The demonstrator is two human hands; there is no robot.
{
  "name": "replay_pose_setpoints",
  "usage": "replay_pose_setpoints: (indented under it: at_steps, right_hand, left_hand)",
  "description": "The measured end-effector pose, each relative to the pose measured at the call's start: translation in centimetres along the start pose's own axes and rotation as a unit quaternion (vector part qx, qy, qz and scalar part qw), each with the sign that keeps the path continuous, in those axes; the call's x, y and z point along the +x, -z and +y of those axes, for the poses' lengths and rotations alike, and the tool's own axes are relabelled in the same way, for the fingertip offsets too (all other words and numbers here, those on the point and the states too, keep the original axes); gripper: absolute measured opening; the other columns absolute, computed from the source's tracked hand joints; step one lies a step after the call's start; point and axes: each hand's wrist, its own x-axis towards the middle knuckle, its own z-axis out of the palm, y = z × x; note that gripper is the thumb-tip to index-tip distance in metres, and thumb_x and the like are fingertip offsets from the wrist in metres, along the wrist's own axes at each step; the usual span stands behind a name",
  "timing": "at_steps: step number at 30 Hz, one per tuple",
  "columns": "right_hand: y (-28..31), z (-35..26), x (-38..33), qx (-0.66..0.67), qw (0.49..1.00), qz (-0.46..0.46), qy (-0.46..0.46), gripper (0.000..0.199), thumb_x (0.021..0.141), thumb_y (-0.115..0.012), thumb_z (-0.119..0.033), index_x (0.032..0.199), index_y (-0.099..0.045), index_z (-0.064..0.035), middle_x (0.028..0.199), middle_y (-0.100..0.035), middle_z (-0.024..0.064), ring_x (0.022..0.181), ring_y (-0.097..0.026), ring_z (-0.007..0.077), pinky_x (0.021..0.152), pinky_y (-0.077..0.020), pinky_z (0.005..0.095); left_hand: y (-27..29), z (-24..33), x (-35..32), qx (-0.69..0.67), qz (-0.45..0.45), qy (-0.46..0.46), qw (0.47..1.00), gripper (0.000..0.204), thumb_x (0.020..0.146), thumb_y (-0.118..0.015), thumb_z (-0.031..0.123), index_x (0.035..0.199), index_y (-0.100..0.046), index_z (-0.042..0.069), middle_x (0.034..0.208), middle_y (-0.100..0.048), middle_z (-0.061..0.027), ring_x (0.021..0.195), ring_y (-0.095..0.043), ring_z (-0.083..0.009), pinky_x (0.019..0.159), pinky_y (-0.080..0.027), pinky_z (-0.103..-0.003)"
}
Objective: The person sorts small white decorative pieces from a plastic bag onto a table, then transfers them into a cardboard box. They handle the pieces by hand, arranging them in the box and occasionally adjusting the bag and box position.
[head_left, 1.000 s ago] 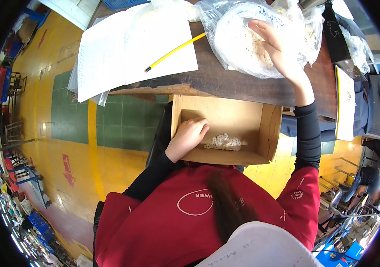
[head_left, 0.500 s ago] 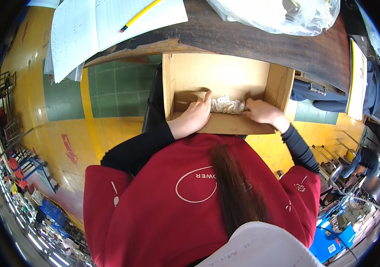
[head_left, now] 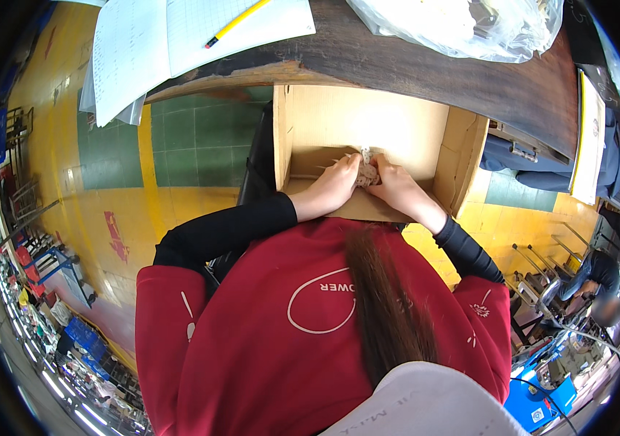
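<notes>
Inside an open cardboard box (head_left: 463, 156) at the table's front edge, both my hands press in on a pile of small white pieces (head_left: 366, 173). From the pile's left side, my left hand (head_left: 337, 182) closes its fingers against the pieces. On the opposite side, my right hand (head_left: 396, 187) curls around them with its fingertips turned inward. The pieces look flat and pale, some with dark spots or holes. My fingers cover much of the pile, so their exact kind cannot be made out.
On the dark wooden table (head_left: 310, 54) lie an open notebook (head_left: 132, 62) with a yellow pencil (head_left: 237, 23) and a clear plastic bag (head_left: 463, 33) of pale items. A metal latch (head_left: 524, 150) shows under the table's right side. Another person (head_left: 592, 276) sits at the far right.
My hands have moved closer together, the right one going left. The white pieces, spread out before, are now bunched between my fingers. The view has shifted slightly.
</notes>
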Motion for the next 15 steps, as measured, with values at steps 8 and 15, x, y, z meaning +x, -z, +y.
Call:
replay_pose_setpoints:
  at_steps: [8,15]
  right_hand:
    - [0.1,1.4,-1.3,-0.135,0.984,0.100,-0.060,0.078,0.077,-0.072,0.008,0.144,-0.033,-0.0014,0.130,-0.052,0.0317,0.104,-0.067,0.0476,0.091,-0.0575,0.0478]
    - [-2.2,0.9,-0.4,0.021,0.997,0.057,0.037,0.055,0.085,-0.055,0.008,0.138,-0.039,0.0061,0.097,-0.068,0.0329,0.093,-0.069,0.0483,0.081,-0.0567,0.0535]
  left_hand:
    - [1.4,0.1,-1.4,0.099,0.128,-0.039,0.986,0.064,0.084,-0.063,-0.007,0.144,-0.039,-0.003,0.125,-0.056,-0.0296,0.110,-0.061,-0.0473,0.095,-0.051,-0.051]
    - [-0.3,-0.4,-0.5,-0.012,0.123,-0.071,0.990,0.062,0.080,-0.057,-0.012,0.139,-0.038,-0.014,0.117,-0.057,-0.0351,0.105,-0.062,-0.0484,0.093,-0.052,-0.050]
